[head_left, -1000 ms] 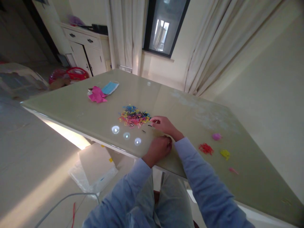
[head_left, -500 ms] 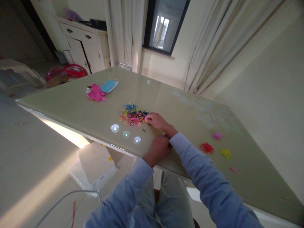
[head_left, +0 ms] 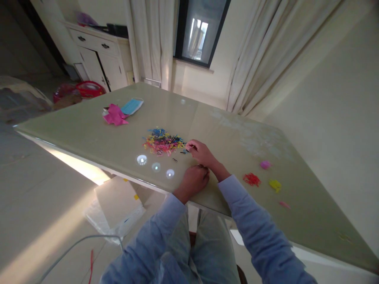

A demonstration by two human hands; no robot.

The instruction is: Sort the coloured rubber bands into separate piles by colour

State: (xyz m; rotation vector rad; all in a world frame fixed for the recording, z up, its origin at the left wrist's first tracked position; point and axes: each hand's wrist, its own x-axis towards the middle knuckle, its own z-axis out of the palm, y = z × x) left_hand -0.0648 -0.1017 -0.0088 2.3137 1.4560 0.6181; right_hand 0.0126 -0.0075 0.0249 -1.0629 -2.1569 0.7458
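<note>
A mixed pile of small thin loops (head_left: pixel 162 141), which look like rubber bands in blue, yellow, black, red and pink, lies on the table. At its right edge is my right hand (head_left: pixel 203 153), with thumb and fingertips pinched together. What they hold, if anything, is too small to make out. A few dark loops (head_left: pixel 182 152) lie just beside those fingertips, and a single dark loop (head_left: pixel 175 159) sits apart, nearer me. My left hand (head_left: pixel 194 180) is closed and rests near the table's front edge, below the right wrist. Its fingers hide whatever is inside.
To the right on the table (head_left: pixel 219 130) lie a red heap of loops (head_left: pixel 252 179), a yellow heap (head_left: pixel 275 185), a purple-pink heap (head_left: pixel 265 165) and a small pink bit (head_left: pixel 284 204). A pink crumpled piece (head_left: pixel 115 115) and a blue face mask (head_left: pixel 132 106) lie at the left.
My right hand has drawn slightly back from the pile toward the right. Dark loops now show beside its fingertips. The view has shifted a little; my left hand stays closed.
</note>
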